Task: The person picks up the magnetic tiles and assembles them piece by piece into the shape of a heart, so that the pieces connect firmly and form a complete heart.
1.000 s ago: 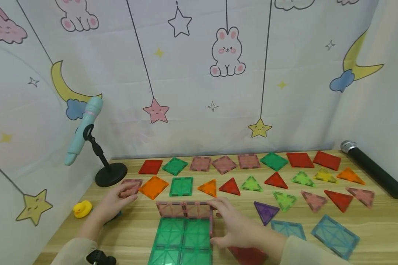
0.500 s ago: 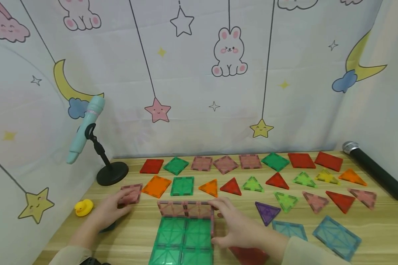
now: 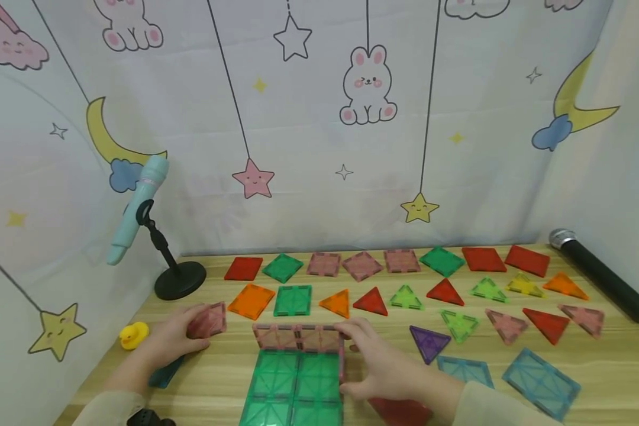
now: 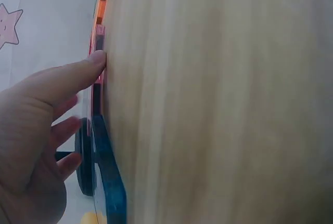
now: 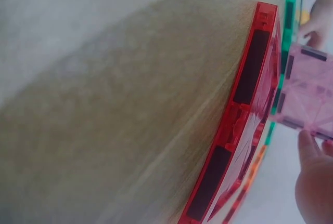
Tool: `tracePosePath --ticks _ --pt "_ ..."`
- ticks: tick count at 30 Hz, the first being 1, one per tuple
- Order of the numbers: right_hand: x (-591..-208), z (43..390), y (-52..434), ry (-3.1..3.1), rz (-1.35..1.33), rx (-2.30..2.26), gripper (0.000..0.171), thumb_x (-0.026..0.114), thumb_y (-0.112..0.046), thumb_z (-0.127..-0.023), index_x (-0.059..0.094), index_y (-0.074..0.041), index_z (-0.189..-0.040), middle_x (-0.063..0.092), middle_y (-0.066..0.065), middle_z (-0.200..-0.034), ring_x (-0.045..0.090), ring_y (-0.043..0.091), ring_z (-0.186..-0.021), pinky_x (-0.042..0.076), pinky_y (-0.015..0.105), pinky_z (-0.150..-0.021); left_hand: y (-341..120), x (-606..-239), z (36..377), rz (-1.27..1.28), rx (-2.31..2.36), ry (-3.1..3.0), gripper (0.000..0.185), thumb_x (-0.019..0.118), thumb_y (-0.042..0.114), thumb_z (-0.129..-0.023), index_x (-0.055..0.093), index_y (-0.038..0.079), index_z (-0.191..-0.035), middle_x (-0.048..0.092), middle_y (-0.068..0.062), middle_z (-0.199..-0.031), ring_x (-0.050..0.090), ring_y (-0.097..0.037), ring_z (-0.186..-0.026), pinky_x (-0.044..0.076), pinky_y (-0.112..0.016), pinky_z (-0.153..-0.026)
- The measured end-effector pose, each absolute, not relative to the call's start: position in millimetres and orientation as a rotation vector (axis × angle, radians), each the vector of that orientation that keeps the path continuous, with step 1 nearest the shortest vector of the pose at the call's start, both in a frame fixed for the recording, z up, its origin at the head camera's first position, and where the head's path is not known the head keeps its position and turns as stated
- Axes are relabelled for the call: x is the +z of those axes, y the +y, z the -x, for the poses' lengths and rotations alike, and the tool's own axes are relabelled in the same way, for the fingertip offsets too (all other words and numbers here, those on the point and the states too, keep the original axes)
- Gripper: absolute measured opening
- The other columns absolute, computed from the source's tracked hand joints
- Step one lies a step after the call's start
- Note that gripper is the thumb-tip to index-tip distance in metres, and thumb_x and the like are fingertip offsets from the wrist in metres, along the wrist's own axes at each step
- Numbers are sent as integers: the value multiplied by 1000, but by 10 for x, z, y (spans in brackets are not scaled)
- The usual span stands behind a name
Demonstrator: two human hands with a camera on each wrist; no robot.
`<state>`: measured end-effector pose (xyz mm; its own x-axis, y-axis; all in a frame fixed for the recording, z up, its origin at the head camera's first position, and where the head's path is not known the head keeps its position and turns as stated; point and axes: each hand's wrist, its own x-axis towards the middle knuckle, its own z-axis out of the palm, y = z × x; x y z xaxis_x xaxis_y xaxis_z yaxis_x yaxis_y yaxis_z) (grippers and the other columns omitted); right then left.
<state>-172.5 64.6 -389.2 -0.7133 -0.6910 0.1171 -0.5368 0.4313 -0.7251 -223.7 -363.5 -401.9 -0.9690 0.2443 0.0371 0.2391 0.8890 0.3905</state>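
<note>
My left hand [image 3: 170, 340] pinches a pink square magnetic tile [image 3: 216, 319] at the left of the table, with the tile's near edge tipped up. In the left wrist view the thumb lies along that tile's edge, the other fingers behind it. A base of green square tiles [image 3: 277, 376] lies flat in front of me. Pink tiles [image 3: 314, 339] stand upright along its back edge. My right hand [image 3: 386, 364] holds an upright pink tile [image 5: 312, 86] at the base's right side, thumb at the near end and fingers at the far corner.
A dark blue tile [image 3: 165, 374] lies under my left wrist, near a yellow duck [image 3: 134, 335]. A red tile [image 3: 402, 411] lies beneath my right forearm. Rows of colored square and triangle tiles fill the back. A microphone stand [image 3: 180, 279] is back left, a black microphone [image 3: 604, 278] right.
My left hand has closed on the pink tile, drawn it slightly toward me and tipped it up from lying flat. My right hand keeps its place on the pink wall.
</note>
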Motion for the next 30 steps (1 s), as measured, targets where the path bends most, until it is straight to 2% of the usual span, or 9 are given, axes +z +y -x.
tracePosePath --ticks 3,6,11,13,17,22,25,30 --pt "-3892 1721 640 2494 1080 -1135 83 74 -32 -80 27 -13 -144 28 6 -139 49 20 -113 47 33 -88 -3584 -4003 2248 -411 686 2957 64 79 27 -75 53 0 -127 56 -19 -119 52 -30 -100 45 -48 -85" --pt "-3892 1718 633 2498 1077 -1122 82 74 -33 -79 27 -13 -144 28 7 -139 49 20 -112 47 32 -86 -3523 -4000 2226 -445 655 2948 58 81 28 -72 59 6 -121 58 -11 -113 51 -24 -93 44 -42 -79" --pt "-3898 1731 636 2498 1105 -1136 82 75 -31 -79 28 -11 -143 29 7 -138 49 21 -112 47 33 -88 -3370 -3974 2174 -525 572 2946 51 80 27 -72 63 12 -118 54 -15 -122 48 -34 -106 43 -52 -87" --pt "-3901 1739 640 2502 1114 -1137 82 75 -32 -79 28 -10 -143 29 7 -138 48 21 -113 47 33 -89 -3298 -3939 2148 -541 529 2947 47 80 24 -72 65 14 -114 54 -16 -122 49 -34 -106 44 -52 -88" --pt "-3909 1754 648 2498 1130 -1149 83 75 -31 -79 27 -10 -144 29 6 -138 46 18 -116 45 33 -92 -3146 -3841 2072 -564 463 2961 42 79 24 -72 67 15 -111 61 -4 -108 53 -20 -89 49 -37 -76" --pt "-3914 1761 652 2483 1142 -1176 83 75 -30 -78 27 -9 -144 28 5 -138 45 18 -118 43 34 -95 -3022 -3736 2000 -670 604 2923 42 69 23 -83 61 17 -124 66 7 -94 59 -8 -76 50 -25 -67" --pt "-3922 1762 652 2484 1139 -1175 84 75 -30 -79 27 -9 -144 28 6 -138 45 18 -118 43 34 -95 -2966 -3703 1967 -637 847 2823 43 63 22 -89 55 15 -131 67 2 -95 60 -11 -79 51 -25 -66" --pt "-3929 1767 654 2470 1139 -1189 84 75 -30 -79 27 -9 -144 28 6 -138 44 18 -118 43 33 -95 -2884 -3702 1924 -475 1344 2395 48 58 19 -93 46 5 -138 59 -12 -99 61 -26 -76 55 -36 -65"
